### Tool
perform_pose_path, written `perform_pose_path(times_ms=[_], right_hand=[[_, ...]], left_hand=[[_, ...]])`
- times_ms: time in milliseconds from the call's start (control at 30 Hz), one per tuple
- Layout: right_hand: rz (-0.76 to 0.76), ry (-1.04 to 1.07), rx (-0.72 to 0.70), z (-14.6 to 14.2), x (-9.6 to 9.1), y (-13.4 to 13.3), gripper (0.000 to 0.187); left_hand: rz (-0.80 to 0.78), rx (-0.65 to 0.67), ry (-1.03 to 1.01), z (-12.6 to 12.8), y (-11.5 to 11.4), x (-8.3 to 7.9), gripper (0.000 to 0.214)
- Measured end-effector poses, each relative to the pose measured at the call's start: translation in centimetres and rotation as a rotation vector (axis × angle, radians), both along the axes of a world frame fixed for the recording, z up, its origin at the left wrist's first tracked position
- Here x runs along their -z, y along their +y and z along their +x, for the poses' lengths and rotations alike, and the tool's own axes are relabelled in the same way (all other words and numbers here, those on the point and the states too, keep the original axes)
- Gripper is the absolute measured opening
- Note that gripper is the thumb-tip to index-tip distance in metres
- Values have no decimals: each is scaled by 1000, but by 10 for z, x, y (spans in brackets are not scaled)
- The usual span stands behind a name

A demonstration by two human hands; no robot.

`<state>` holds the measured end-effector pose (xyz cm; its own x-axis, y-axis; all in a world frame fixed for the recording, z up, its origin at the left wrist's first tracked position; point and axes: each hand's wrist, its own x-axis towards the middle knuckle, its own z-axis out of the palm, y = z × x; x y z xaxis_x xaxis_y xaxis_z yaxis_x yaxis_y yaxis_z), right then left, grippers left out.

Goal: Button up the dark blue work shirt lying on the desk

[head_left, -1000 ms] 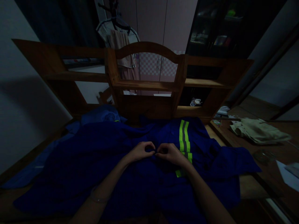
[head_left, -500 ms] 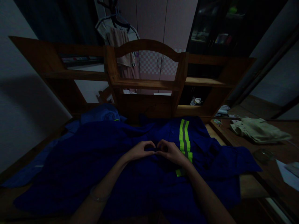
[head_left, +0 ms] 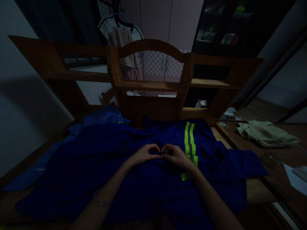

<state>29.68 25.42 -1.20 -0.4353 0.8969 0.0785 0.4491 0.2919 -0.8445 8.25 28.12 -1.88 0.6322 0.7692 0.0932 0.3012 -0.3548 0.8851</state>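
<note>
Left wrist: thin band [head_left: 99, 199] around it; bare forearm comes in from the bottom edge.
Left hand [head_left: 144, 154]: resting on the cloth at mid-front, fingers curled, thumb and forefinger tips pinched together on a fold of the blue jacket [head_left: 96, 159].
Right hand [head_left: 176, 156]: mirror pose just beside the left, fingertips touching the left hand's; thumb and forefinger clenched on the same fold of cloth. Light is dim, so whether a button sits in the pinch cannot be told.
Blue jacket: spread flat and rumpled across the wooden platform [head_left: 257, 191], front side up, sleeves lying out to both sides; the hands sit on its centre line.
Reflective stripe [head_left: 189, 140]: yellow-green with a grey core, running lengthwise on the jacket just right of the right hand.
Lighter blue garment [head_left: 105, 116]: bunched behind the jacket's far left edge, touching it.
Beige garment [head_left: 266, 134]: folded loosely on the floor, right, well apart from the jacket.
Paper sheet [head_left: 295, 179]: floor, right edge.
Wooden shelf unit [head_left: 151, 86]: stands just behind the jacket, arched top, open compartments.
Hanging clothes [head_left: 124, 35]: on hangers beyond the shelf unit.
Wardrobe doors [head_left: 168, 19]: pale, farthest back.
</note>
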Motion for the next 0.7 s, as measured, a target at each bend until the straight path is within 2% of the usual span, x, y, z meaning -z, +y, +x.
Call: perform_pose_path(times_ms=[367, 700], right_hand=[[84, -61, -2, -3, -1, 0, 12], [44, -35, -8, -4, -6, -2, 10]], left_hand=[[37, -31, 36, 4, 2, 7, 23], [116, -59, 44, 8, -7, 3, 15]])
